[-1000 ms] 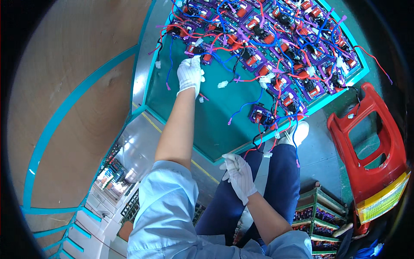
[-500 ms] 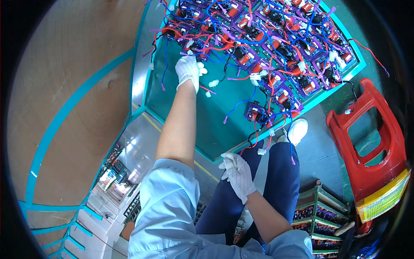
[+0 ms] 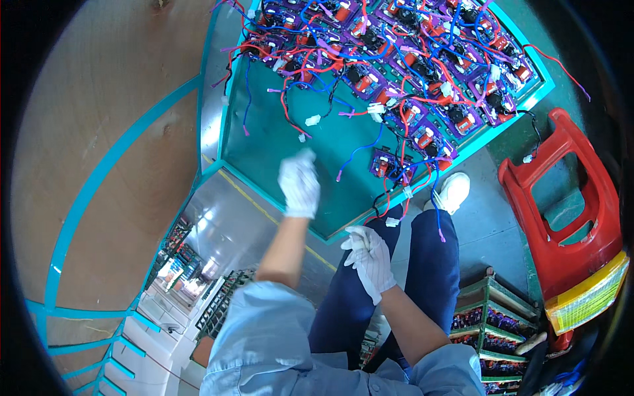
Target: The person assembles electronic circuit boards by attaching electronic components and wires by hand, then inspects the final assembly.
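My left hand [image 3: 299, 183], in a white striped glove, is over the bare green floor of a teal-edged tray [image 3: 264, 142]. Motion smears its fingers. My right hand [image 3: 370, 261], gloved alike, is above my lap by the tray's near corner. Its fingers are curled in, and I cannot make out anything between them. Purple circuit boards [image 3: 426, 138] with red and black parts crowd the tray's far and right side. Red, blue and black wires trail from them. Nearest my left hand are a white connector [image 3: 313, 121] and a red wire end.
A red plastic stool [image 3: 561, 218] with a yellow packet [image 3: 588, 297] on it stands at the right. Racks of stacked boards [image 3: 495, 323] are at lower right. A brown wooden panel with teal edging [image 3: 125, 198] fills the left. Several wires hang over the tray's rim.
My left hand has pulled back from the boards at the tray's upper left toward me. My right hand has stayed nearly in place. The view has shifted slightly.
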Demonstrator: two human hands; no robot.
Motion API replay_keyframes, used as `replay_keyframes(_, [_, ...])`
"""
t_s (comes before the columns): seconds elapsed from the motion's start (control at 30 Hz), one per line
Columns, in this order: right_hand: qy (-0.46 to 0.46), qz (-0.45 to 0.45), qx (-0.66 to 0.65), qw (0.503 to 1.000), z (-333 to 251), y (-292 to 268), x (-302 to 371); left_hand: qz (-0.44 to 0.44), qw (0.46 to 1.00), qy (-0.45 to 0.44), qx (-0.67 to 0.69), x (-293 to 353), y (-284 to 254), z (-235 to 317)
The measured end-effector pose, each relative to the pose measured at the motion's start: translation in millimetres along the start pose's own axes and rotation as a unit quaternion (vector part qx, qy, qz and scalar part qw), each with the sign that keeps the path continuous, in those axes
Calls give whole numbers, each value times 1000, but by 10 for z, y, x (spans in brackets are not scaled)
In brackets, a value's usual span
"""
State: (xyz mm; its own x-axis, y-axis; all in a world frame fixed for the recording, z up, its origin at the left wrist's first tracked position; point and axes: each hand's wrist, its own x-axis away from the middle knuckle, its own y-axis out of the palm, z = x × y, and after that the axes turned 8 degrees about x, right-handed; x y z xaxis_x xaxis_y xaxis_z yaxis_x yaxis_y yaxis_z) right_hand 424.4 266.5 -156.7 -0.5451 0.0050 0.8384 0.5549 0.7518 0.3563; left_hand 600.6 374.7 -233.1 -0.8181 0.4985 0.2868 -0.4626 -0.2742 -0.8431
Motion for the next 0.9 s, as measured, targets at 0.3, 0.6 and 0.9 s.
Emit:
replay_keyframes(0.3, [-80, 83, -5, 993, 105, -132, 111, 103, 990, 98, 28, 254, 1155, 931])
replay_keyframes(0.6, [-58, 77, -72, 993, 131, -101, 58, 50, 981, 59, 179, -138, 593, 297])
replay_keyframes(0.9, [-60, 68, -34, 995, 130, -68, -10, 70, 986, 152, -11, -593, 286, 226])
